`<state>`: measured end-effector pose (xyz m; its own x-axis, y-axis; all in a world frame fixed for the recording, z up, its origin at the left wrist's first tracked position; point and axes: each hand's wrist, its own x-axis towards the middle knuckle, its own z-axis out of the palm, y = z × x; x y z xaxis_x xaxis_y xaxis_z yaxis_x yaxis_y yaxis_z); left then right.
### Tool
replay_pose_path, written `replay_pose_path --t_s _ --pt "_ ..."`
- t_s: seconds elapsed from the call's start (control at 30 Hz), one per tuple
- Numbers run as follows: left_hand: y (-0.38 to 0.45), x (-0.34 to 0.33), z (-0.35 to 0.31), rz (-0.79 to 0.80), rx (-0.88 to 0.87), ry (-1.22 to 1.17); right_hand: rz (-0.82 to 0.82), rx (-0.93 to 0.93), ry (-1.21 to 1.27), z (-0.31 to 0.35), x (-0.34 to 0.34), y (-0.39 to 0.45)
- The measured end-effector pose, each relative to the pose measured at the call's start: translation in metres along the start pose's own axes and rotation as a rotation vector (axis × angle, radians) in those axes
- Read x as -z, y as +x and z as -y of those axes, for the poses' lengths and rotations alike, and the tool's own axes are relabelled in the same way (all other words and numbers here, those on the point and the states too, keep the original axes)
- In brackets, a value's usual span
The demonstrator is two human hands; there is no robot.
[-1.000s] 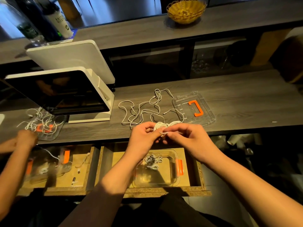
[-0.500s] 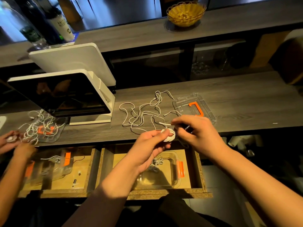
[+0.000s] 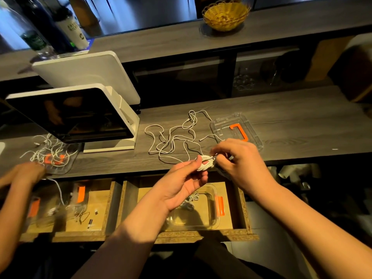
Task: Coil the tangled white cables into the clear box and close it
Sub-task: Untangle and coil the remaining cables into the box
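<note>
**Desk:** What sits nearest the lens?

**Me:** An open wooden drawer point(image 3: 244, 210) below the counter edge. My clear box point(image 3: 211, 216) rests inside it, orange latch on its right side, one small bundle of white cable point(image 3: 191, 199) already lying in it.

**Desk:** And your hands?

**Me:** Above the drawer, at the counter's front edge. My left hand point(image 3: 181, 184) is turned palm up, thumb and fingertips pinching a small white coil point(image 3: 205, 165). My right hand point(image 3: 239, 160) meets it from the other side, fingers curled, pinching the coil's loose end.

**Desk:** The rest of the cable?

**Me:** The tangled white cables point(image 3: 173, 141) sprawl on the grey wood counter point(image 3: 302, 125) just beyond my hands; a strand appears to run back to the coil. The clear lid point(image 3: 237, 127), orange handle up, lies flat just right of the tangle, partly behind my right hand.

**Desk:** Farther back?

**Me:** A white point-of-sale terminal point(image 3: 80, 117) stands at left. Another person's hand point(image 3: 26, 174) works at a second lid strewn with cables point(image 3: 50, 156). A wicker basket point(image 3: 226, 16) sits on the upper shelf.
</note>
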<state>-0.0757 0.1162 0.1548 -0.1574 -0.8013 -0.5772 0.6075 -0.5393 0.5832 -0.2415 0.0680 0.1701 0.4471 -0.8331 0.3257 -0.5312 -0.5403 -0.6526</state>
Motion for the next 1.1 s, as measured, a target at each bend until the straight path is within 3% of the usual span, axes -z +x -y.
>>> replay_pose_path --t_s 0.23,0.4,0.53,0.7,0.83,1.1 --pt "-0.002 -0.003 -0.002 -0.136 -0.108 0.325 0.057 0.05 -0.034 0.001 0.002 -0.007" --pt "-0.001 -0.01 0.002 -0.246 -0.318 0.569 0.1 -0.136 0.184 0.002 0.01 -0.006" --pt "0.001 -0.014 0.006 -0.24 -0.407 0.725 0.136 -0.218 0.317 -0.003 0.014 -0.005" --pt "0.004 -0.014 0.009 -0.172 -0.302 0.595 -0.017 -0.278 0.268 -0.009 0.01 -0.011" --pt "0.002 -0.015 0.008 -0.129 -0.222 0.495 -0.096 -0.118 0.08 -0.013 0.008 -0.015" --pt "0.009 -0.02 0.012 -0.19 -0.215 0.536 0.003 0.129 0.001 -0.019 0.012 -0.014"
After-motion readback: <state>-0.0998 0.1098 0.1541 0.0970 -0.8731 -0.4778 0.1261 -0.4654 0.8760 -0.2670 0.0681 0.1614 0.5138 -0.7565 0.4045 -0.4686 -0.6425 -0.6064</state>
